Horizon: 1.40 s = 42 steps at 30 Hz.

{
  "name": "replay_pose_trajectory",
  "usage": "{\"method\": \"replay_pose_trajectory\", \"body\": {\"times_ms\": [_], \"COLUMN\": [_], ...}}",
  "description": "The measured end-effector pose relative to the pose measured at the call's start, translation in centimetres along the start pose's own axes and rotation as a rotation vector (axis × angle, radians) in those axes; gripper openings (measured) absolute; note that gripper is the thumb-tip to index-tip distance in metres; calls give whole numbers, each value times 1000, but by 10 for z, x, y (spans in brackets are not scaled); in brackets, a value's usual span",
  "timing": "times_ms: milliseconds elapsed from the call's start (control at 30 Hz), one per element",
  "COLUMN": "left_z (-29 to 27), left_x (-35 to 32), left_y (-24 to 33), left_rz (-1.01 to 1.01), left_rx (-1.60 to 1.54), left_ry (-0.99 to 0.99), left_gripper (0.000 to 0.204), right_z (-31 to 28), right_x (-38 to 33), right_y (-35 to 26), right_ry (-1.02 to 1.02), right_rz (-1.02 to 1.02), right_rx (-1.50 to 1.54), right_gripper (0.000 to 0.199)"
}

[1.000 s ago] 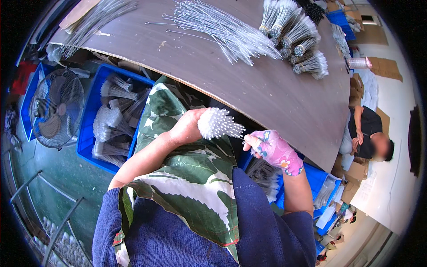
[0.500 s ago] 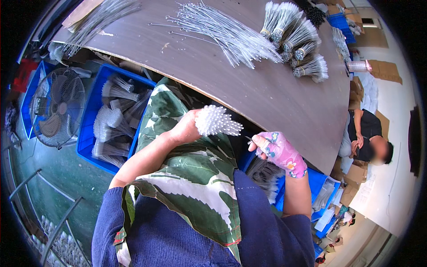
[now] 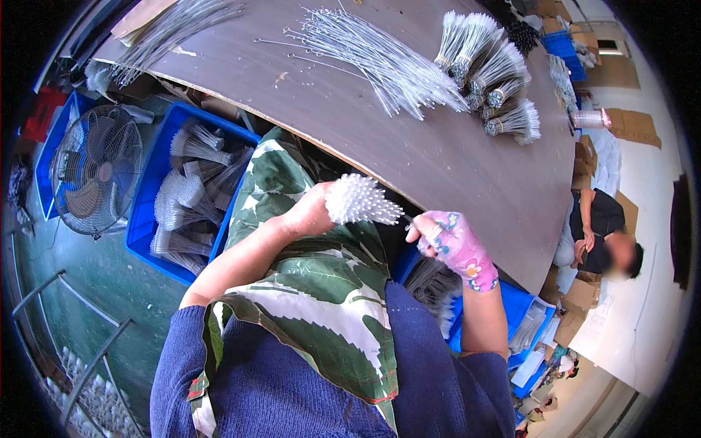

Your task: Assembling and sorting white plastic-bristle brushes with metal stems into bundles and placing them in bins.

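My bare left hand (image 3: 305, 214) is closed around a bundle of thin brushes (image 3: 359, 199), whose white bristled tips fan out toward the right. Just right of those tips is my right hand (image 3: 454, 247), in a pink flowered glove that leaves the fingertips bare. Its thumb and fingers pinch a small dark, thin piece pointing at the bundle; most of it is hidden. A camouflage apron (image 3: 307, 285) covers my lap beneath both hands.
The brown table (image 3: 475, 182) ahead carries loose wire brushes (image 3: 380, 58) and tied brush bundles (image 3: 485, 62). A blue crate (image 3: 139, 219) of bundles stands left, beside a floor fan (image 3: 102, 171). More blue bins (image 3: 522, 306) are at right. A person (image 3: 606, 219) sits at far right.
My right hand has risen slightly and moved a little left, bringing the dark piece closer to the brush tips. My left hand keeps its hold on the bundle. The whole view has shifted slightly.
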<state>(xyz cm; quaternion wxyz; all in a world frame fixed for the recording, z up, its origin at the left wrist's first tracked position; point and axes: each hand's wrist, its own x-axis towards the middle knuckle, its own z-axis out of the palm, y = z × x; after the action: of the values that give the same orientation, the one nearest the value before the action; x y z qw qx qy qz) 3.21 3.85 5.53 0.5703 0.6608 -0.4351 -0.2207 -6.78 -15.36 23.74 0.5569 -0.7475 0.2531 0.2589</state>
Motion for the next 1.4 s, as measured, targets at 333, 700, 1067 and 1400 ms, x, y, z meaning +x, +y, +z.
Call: {"method": "replay_pose_trajectory", "body": {"times_ms": [333, 700, 1067, 1400], "left_z": [-14, 8, -1, -25], "left_x": [26, 4, -3, -5], "left_y": [38, 49, 35, 20], "left_rz": [-137, -169, -133, -40], "left_rx": [-494, -186, -480, 28], "left_ry": [-95, 283, 134, -59], "left_gripper": [53, 47, 83, 30], "right_z": [23, 78, 65, 59], "right_x": [46, 44, 51, 66], "right_y": [32, 16, 10, 13], "right_ry": [-49, 102, 23, 61], "right_rz": [-541, -548, -571, -656], "right_rx": [158, 322, 146, -158], "right_gripper": [79, 77, 92, 78]}}
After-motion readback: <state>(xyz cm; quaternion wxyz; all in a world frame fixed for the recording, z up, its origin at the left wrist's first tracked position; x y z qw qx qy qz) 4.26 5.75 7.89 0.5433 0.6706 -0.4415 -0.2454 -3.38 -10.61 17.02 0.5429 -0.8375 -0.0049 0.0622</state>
